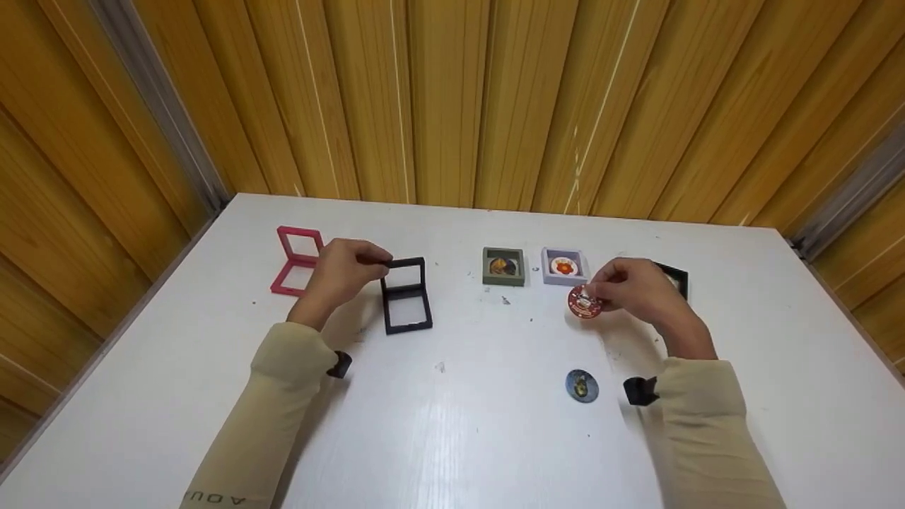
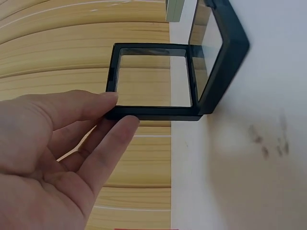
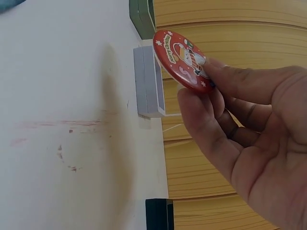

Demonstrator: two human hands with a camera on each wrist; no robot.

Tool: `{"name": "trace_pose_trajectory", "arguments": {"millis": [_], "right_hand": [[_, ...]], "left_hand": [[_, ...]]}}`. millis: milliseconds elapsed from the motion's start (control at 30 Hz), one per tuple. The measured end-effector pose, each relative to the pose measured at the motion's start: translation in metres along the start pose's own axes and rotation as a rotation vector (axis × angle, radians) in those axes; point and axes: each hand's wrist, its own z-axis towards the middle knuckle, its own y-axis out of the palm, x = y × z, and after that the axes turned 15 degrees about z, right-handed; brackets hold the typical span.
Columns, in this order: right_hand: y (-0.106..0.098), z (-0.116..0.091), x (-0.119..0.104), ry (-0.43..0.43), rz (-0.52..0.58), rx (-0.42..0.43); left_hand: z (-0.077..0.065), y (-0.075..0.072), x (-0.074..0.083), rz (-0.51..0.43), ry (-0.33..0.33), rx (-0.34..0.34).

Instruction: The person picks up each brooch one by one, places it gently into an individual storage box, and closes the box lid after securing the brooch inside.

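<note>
My left hand [image 1: 348, 272] pinches a corner of the raised half of a black hinged display frame [image 1: 408, 327]. In the left wrist view the frame [image 2: 153, 113] stands unfolded, its clear film showing in both halves, with thumb and fingertips of the hand [image 2: 62, 143] on one corner. Between thumb and fingers my right hand [image 1: 640, 293] pinches a round red badge [image 1: 584, 304] above the table. The right wrist view shows the badge [image 3: 180, 60] tilted, with a white cartoon figure and lettering, at the fingertips of the hand [image 3: 249, 115].
A pink frame [image 1: 290, 278] stands unfolded beyond my left hand. At the back, a green frame [image 1: 503, 281] and a lilac frame [image 1: 563, 280] each hold a badge. A black frame [image 1: 675, 276] is partly behind my right hand. A blue badge [image 1: 582, 386] lies nearer on the white table [image 1: 452, 438].
</note>
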Motion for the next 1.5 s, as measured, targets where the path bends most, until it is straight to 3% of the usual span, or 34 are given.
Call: {"name": "trace_pose_trajectory", "arguments": {"millis": [267,733,1167,1500], "right_hand": [[0.005,0.0,-0.005,-0.009,0.03,0.029],[0.015,0.004,-0.009,0.006,0.063,0.067],[0.024,0.006,-0.01,-0.043,0.106,0.087],[0.034,0.006,-0.014,-0.005,0.113,0.087]], "left_hand": [[-0.002,0.008,0.009,0.016,-0.013,0.005],[-0.001,0.029,0.025,-0.015,0.034,0.047],[-0.001,0.053,0.039,-0.037,0.139,0.115],[-0.002,0.071,0.047,-0.022,0.199,0.143]]}}
